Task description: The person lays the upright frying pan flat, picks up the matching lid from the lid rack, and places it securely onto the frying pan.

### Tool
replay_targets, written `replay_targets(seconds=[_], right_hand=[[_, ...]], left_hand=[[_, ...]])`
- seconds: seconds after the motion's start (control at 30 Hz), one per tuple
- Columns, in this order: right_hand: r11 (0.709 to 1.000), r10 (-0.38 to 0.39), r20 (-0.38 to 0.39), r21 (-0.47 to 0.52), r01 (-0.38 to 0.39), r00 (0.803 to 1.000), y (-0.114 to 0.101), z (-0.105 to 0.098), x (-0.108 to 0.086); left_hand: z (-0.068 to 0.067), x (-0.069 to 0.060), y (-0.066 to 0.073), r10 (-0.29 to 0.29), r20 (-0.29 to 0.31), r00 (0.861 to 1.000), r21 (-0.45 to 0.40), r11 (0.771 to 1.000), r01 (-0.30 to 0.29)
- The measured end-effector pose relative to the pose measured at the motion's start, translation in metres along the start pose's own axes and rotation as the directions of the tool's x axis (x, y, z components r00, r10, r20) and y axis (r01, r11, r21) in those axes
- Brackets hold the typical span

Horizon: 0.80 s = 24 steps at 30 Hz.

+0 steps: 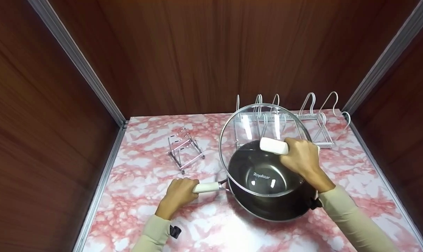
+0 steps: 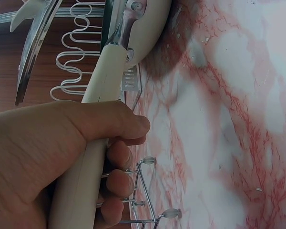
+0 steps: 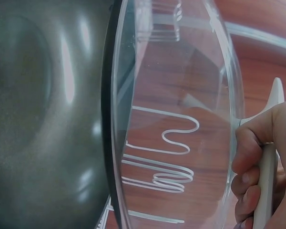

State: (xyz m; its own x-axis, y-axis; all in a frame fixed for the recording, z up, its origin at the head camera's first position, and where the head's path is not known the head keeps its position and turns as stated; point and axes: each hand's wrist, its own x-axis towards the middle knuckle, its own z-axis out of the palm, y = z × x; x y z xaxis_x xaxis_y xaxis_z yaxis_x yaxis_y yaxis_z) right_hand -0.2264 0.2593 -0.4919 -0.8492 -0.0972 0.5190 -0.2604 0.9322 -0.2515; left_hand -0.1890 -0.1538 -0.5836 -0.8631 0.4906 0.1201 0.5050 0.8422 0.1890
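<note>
A dark-lined pot (image 1: 267,206) stands on the marbled tabletop, its long cream handle (image 1: 207,187) pointing left. My left hand (image 1: 181,193) grips that handle; in the left wrist view the thumb lies across it and the fingers (image 2: 120,183) curl underneath. Over the pot is a clear glass lid (image 1: 232,140) with a metal rim. My right hand (image 1: 301,157) holds the lid by its white handle (image 1: 274,145), fingers curled round it. The right wrist view shows the lid (image 3: 181,86) raised and the pot's inside (image 3: 33,119) exposed beside it.
Behind the pot stands a white wire rack (image 1: 325,144) with several looped dividers, partly seen through the lid. A small chrome wire rack (image 1: 190,161) is at the left on the marbled table (image 1: 134,161). Wood-grain panels (image 1: 183,56) enclose the back and both sides.
</note>
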Motion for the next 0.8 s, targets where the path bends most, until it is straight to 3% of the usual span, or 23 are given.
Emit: replay_targets(seconds=[0.4, 0.8], right_hand=[[1.0, -0.01, -0.023, 0.005, 0.011, 1.0, 0.005, -0.004, -0.012], [1.0, 0.01, 0.053, -0.015, -0.009, 0.999, 0.008, -0.005, -0.023]], left_hand=[[-0.001, 0.0, 0.0, 0.005, 0.003, 1.0, -0.013, 1.0, -0.005], [0.0, 0.0, -0.001, 0.01, 0.0, 1.0, 0.0, 1.0, -0.01]])
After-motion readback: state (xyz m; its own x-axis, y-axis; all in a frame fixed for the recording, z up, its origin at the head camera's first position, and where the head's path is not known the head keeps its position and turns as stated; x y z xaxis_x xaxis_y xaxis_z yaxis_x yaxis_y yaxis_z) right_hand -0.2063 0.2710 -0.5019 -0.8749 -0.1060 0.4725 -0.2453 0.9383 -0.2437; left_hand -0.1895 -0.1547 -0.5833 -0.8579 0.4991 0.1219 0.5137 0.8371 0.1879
